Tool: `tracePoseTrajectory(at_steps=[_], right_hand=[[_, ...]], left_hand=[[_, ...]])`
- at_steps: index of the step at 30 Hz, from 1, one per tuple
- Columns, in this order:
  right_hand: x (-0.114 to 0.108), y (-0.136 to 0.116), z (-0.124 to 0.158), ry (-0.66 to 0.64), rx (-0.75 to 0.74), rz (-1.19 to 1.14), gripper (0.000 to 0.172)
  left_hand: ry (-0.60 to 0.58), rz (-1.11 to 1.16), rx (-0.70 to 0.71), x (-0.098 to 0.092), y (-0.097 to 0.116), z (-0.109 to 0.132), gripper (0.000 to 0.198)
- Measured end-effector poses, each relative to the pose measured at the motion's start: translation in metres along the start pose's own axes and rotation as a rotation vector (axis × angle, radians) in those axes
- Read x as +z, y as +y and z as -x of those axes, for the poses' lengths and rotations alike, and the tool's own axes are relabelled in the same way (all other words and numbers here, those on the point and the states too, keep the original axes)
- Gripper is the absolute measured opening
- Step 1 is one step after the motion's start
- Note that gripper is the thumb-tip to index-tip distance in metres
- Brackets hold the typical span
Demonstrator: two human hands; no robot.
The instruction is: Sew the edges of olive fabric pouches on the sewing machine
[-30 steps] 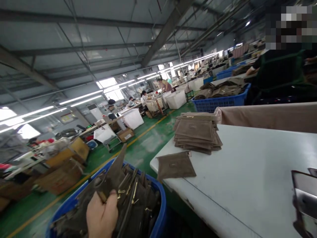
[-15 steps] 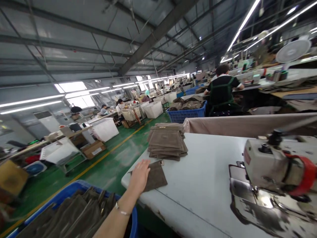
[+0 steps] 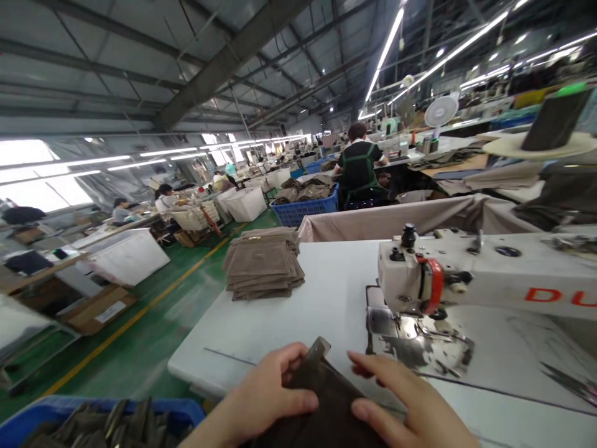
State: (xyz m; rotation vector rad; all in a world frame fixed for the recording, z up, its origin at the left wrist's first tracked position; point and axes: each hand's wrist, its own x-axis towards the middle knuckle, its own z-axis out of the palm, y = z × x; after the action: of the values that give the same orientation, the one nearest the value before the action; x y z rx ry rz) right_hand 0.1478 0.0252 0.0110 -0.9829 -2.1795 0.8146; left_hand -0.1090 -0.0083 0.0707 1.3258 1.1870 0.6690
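Note:
Both my hands hold one dark brown fabric piece [image 3: 326, 398] at the near edge of the white work table [image 3: 336, 280]. My left hand [image 3: 265, 395] grips its left side with the thumb on top. On the right side my right hand [image 3: 401, 398] pinches it, fingers spread over the cloth. A stack of brown fabric pieces [image 3: 263, 264] lies further back on the table's left part. The white sewing machine [image 3: 448, 274], with its metal needle plate [image 3: 420, 339], stands just right of my hands.
A blue bin [image 3: 93, 420] with dark pieces sits at the lower left beside the table. Beyond the table hangs beige cloth [image 3: 420, 218]. A person in black [image 3: 359, 168] sits with their back to me near a blue crate [image 3: 308, 208]. Green floor aisle at left.
My view swung right from the blue bin to the sewing machine. My left hand left the bin, touched the single fabric piece on the table, and now both hands hold a piece close to me.

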Motion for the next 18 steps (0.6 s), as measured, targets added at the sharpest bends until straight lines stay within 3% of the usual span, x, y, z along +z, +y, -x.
tracePoseTrajectory(at_steps=[2,6,11,18], right_hand=[[0.002,-0.012,-0.011,-0.088,0.065,-0.104,0.021],[-0.006,-0.019,-0.011,-0.079,0.154,-0.212,0.015],[-0.017,-0.02,0.002,-0.1,0.276,-0.242,0.011],[-0.018,-0.025,0.003,-0.106,0.293,-0.326,0.01]], left_hand=[[0.045,0.199,0.019,0.019,-0.001,-0.004,0.039],[0.19,0.312,-0.017,0.039,-0.002,-0.008,0.035],[0.261,0.323,0.025,0.051,0.004,-0.013,0.028],[0.325,0.48,-0.02,0.058,0.004,-0.015,0.026]])
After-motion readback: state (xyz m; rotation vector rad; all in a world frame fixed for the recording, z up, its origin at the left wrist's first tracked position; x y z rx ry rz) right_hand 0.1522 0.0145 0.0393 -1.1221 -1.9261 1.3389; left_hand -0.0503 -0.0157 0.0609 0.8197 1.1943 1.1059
